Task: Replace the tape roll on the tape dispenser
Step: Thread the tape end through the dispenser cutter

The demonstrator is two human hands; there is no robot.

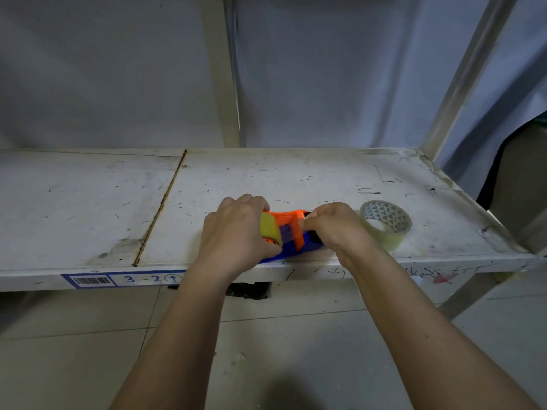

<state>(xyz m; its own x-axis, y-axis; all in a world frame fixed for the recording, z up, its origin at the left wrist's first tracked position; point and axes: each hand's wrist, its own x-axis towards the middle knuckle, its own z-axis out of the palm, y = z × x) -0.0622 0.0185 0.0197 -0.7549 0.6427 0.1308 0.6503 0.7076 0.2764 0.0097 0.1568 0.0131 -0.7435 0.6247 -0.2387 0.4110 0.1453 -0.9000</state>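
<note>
At the shelf's (88, 202) front edge, the left hand (236, 232) clamps the light plastic tape dispenser (291, 232); right hand (337, 229) pinches its sticky, flimsy tape end. Spare tape roll (384, 224) lies beside.

- You are in a storeroom or warehouse, at a scuffed, pen-marked white metal shelf (296, 179) on grey angle-steel uprights (461, 81).
- On the shelf's front edge you see a blue-bordered location label (122, 280) with a barcode and "3-2" beside an arrow.
- Pale fabric sheeting (325, 69) hangs behind your rack.
- Below you lies a floor of light grey tiles (74, 350).
</note>
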